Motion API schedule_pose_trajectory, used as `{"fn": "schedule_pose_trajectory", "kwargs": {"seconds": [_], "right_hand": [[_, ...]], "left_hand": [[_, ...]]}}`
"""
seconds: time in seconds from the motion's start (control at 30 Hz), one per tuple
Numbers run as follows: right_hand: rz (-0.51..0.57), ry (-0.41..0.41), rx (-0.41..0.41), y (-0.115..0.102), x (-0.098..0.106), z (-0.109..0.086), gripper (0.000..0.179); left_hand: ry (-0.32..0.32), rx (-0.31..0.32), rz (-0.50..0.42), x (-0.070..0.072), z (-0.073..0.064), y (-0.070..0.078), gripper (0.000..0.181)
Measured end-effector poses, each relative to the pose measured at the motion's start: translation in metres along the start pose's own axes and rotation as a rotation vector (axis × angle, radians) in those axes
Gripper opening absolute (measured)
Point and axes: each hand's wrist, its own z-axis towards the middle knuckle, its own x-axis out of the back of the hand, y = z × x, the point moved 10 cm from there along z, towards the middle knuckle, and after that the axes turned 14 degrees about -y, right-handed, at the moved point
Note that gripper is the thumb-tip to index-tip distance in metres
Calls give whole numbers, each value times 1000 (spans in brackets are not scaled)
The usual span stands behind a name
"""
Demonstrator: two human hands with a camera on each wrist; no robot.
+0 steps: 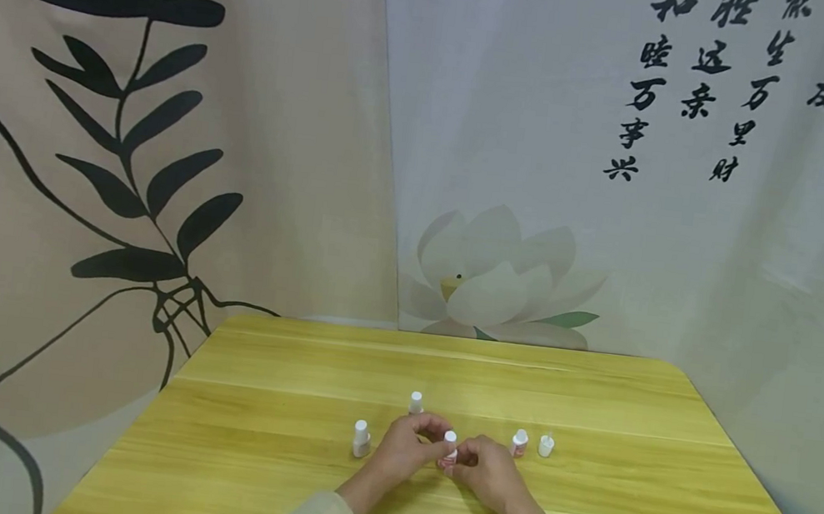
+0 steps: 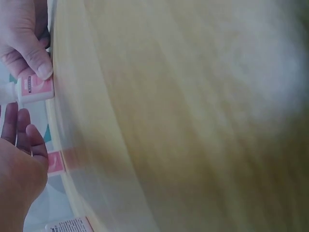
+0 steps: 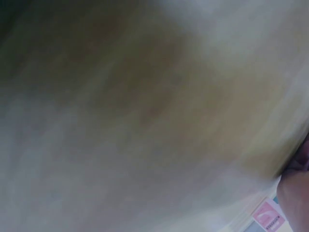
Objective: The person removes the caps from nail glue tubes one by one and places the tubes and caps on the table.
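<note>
Both hands meet at a small white bottle with a pink label [image 1: 448, 454], its white cap upward, near the table's middle. My left hand [image 1: 407, 447] has its thumb at the bottle's upper part; in the left wrist view its other fingers curve near the neck, and the contact at the cap is out of frame. My right hand [image 1: 493, 477] pinches the lower body, its thumb pressed on the label in the left wrist view. At the right edge of the right wrist view, part of the right hand [image 3: 295, 198] shows beside a pink label [image 3: 269, 216].
Similar capped bottles stand at left [image 1: 361, 440] and behind the left hand [image 1: 416, 403]. Right of the hands are a pink-labelled bottle [image 1: 519, 443] and a small white piece [image 1: 546, 446] with a thin tip upward. The wooden table [image 1: 620, 497] meets printed curtains behind.
</note>
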Motion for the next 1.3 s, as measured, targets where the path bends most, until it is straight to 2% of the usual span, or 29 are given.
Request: {"fn": "schedule_pose_trajectory", "kwargs": {"seconds": [0.3,0.8,1.07,1.3], "right_hand": [[2,8,-3,-3,2,-1,14],[-31,59,-9,2,0,34,10],[-40,36,14,-1,1,20,10],[-21,24,13,-1,0,7,12]], "left_hand": [[12,9,30,1,0,0,13],[-55,-28,23,27,23,-11,16],[-24,-9,24,16,14,-6,14],[-7,8,23,6,4,0,23]]}}
